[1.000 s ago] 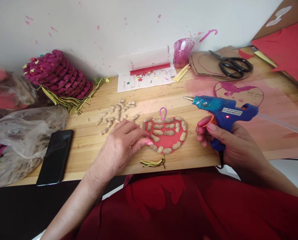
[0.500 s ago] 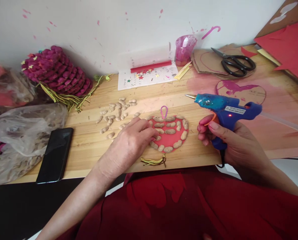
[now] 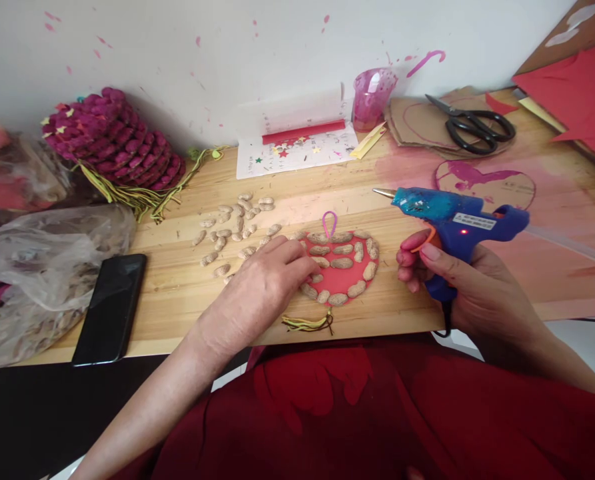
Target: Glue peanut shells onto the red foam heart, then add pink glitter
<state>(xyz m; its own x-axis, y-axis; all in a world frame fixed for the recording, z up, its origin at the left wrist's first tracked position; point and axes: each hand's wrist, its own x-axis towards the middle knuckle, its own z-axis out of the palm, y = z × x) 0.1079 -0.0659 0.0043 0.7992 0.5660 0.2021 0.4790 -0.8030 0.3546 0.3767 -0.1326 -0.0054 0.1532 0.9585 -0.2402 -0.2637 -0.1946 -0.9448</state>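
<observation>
My right hand (image 3: 457, 287) grips a blue hot glue gun (image 3: 462, 217), its metal nozzle pointing left and its red light lit. The fingers are wrapped round the handle near the orange trigger. Over the left part of a red, rounded card (image 3: 344, 277) lies my left hand (image 3: 272, 280), fingers bent and closed at a peanut (image 3: 316, 278) on the card. Whole peanuts line the card's edge, with more in rows inside. A pink loop (image 3: 330, 223) tops the card, and a yellow-and-dark tassel (image 3: 307, 324) hangs from its bottom. My left hand covers the card's left edge.
Loose peanuts (image 3: 238, 223) lie left of the card. Farther left are a black phone (image 3: 110, 310), a plastic bag (image 3: 52, 253) and a purple peanut-covered craft (image 3: 117, 143). Behind stand a pink-stained cup (image 3: 372, 100) and black-handled scissors (image 3: 477, 130) on cardboard (image 3: 407, 127).
The whole view has shifted slightly. My left fingers have drawn back a little from the peanut at their tips, which shows more. My right hand still holds the glue gun in the same pose.
</observation>
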